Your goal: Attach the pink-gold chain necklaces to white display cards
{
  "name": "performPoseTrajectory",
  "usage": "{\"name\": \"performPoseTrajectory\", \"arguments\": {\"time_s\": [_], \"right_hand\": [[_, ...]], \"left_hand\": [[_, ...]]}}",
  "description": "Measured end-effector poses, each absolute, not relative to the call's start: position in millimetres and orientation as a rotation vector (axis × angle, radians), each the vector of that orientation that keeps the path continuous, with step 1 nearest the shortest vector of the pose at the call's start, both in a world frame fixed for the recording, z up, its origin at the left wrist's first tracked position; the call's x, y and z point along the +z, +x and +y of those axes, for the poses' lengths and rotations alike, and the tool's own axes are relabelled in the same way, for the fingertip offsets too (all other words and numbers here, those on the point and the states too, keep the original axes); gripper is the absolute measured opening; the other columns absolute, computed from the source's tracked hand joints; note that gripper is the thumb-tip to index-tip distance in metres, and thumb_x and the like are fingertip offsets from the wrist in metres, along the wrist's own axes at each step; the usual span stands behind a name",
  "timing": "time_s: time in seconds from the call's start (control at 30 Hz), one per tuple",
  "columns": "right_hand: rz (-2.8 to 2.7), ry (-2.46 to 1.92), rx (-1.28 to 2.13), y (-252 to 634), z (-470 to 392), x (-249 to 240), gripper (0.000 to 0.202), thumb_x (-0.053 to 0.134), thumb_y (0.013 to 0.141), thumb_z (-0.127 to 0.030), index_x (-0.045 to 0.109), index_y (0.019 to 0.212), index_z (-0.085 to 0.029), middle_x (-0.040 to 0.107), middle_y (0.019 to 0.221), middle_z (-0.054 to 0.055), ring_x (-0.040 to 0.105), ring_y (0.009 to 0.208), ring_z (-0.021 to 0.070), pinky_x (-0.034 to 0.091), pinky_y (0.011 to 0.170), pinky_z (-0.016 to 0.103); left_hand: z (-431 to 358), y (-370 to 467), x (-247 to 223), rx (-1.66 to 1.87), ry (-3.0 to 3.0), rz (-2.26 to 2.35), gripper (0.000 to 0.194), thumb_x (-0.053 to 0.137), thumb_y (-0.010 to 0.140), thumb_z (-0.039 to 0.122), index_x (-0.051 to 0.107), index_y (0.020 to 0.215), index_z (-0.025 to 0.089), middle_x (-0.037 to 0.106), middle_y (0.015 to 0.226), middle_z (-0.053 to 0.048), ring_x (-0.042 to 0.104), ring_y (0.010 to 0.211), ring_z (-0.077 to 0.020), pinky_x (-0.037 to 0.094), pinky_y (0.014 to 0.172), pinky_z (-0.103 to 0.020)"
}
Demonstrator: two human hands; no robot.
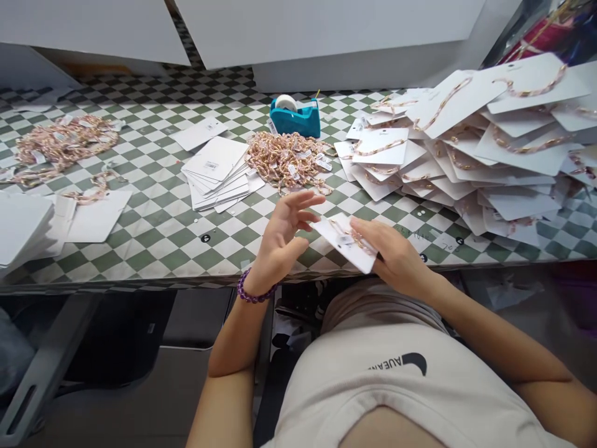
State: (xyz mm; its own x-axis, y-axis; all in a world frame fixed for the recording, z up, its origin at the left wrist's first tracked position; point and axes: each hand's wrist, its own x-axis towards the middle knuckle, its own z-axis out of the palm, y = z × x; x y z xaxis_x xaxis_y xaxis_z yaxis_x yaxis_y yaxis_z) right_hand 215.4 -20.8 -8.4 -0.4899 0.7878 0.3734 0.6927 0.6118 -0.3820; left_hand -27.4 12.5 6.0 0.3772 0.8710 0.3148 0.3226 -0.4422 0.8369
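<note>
The white card [349,248], a pink-and-gold beaded strand [360,238] across its face, is on the wearer's side of the teal tape dispenser [298,122], a little to its right, near the table edge. From where I stand, the right hand [396,255] grips it along one side, thumb uppermost, perhaps to steady the beads. The left hand [286,239], wearing a purple bracelet [254,289], is open with fingers spread, by the card's other end; I can't tell whether they touch.

A heap of strands [286,160] sits just before the dispenser and a stack of cards [217,162] to its left, presumably for easy reach. Right of it, cards bearing strands [489,149] are piled loosely, overlapping. The green-and-white checked tablecloth [158,258] runs beneath everything, and large white boxes [326,28] stand behind the dispenser.
</note>
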Motion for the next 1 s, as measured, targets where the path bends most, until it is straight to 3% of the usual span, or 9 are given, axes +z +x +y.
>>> {"name": "performPoseTrajectory", "arguments": {"time_s": [0.13,0.23,0.33,0.47,0.6,0.77,0.9,1.0], "right_hand": [[-1.980,-1.182,0.814,219,-25,-3,0.041,0.038,0.100,-0.044,0.064,0.122,-0.022,0.071,0.114,0.008,0.067,0.102,0.0214,0.055,0.090,0.035],[-1.727,-1.172,1.179,215,-27,1,0.043,0.041,0.098,-0.052,0.069,0.100,-0.020,0.071,0.094,0.006,0.068,0.088,0.0203,0.057,0.080,0.033],[-1.580,-1.127,1.373,211,-25,2,0.035,0.052,0.093,-0.050,0.067,0.102,-0.020,0.071,0.098,0.006,0.068,0.091,0.0210,0.057,0.081,0.035],[-1.295,-0.975,1.578,209,-19,-1,0.041,0.060,0.084,-0.050,0.062,0.112,-0.020,0.070,0.097,0.005,0.069,0.081,0.0210,0.061,0.070,0.038],[-1.196,-1.116,1.479,205,-20,0,0.033,0.061,0.088,-0.044,0.066,0.112,-0.021,0.069,0.095,0.004,0.068,0.074,0.0154,0.063,0.061,0.029],[-1.290,-1.167,1.357,195,-25,6,0.034,0.071,0.082,-0.045,0.071,0.108,-0.022,0.070,0.099,0.003,0.067,0.071,0.0132,0.060,0.053,0.022],[-1.323,-1.176,1.264,189,-29,14,0.036,0.065,0.085,-0.053,0.075,0.101,-0.022,0.070,0.083,0.002,0.060,0.054,0.0093,0.055,0.043,0.021],[-1.370,-1.219,1.025,202,-22,31,0.043,0.066,0.080,-0.062,0.073,0.084,-0.020,0.064,0.066,0.001,0.051,0.042,0.0074,0.046,0.034,0.021]], "left_hand": [[10,-25,12,1.098,1.908,0.915,0.045,0.046,0.091,0.031,0.038,0.135,0.028,0.057,0.138,-0.011,0.062,0.115,-0.0218,0.054,0.092,-0.037],[10,-19,15,0.939,1.911,0.888,0.028,0.047,0.095,0.042,0.056,0.113,0.022,0.069,0.105,-0.008,0.065,0.091,-0.0185,0.053,0.076,-0.030],[9,-17,16,0.890,1.905,0.976,0.032,0.045,0.097,0.046,0.058,0.085,0.019,0.060,0.075,-0.001,0.053,0.066,-0.0131,0.044,0.061,-0.025],[8,-19,16,0.952,1.860,1.072,0.030,0.040,0.097,0.043,0.057,0.087,0.020,0.054,0.074,0.000,0.048,0.065,-0.0131,0.042,0.061,-0.025],[8,-18,16,0.905,1.884,1.082,0.037,0.035,0.099,0.047,0.051,0.079,0.019,0.050,0.068,0.001,0.046,0.062,-0.0128,0.038,0.058,-0.025],[10,-15,12,0.952,1.972,1.045,0.037,0.033,0.101,0.043,0.046,0.076,0.019,0.043,0.063,0.003,0.039,0.057,-0.0104,0.032,0.054,-0.023],[9,-15,11,0.960,2.034,1.010,0.035,0.035,0.102,0.039,0.047,0.076,0.018,0.044,0.064,0.003,0.040,0.057,-0.0100,0.033,0.054,-0.023],[6,-16,13,0.951,1.997,0.994,0.033,0.035,0.101,0.040,0.056,0.088,0.018,0.056,0.069,0.002,0.049,0.059,-0.0101,0.038,0.058,-0.022]]}}
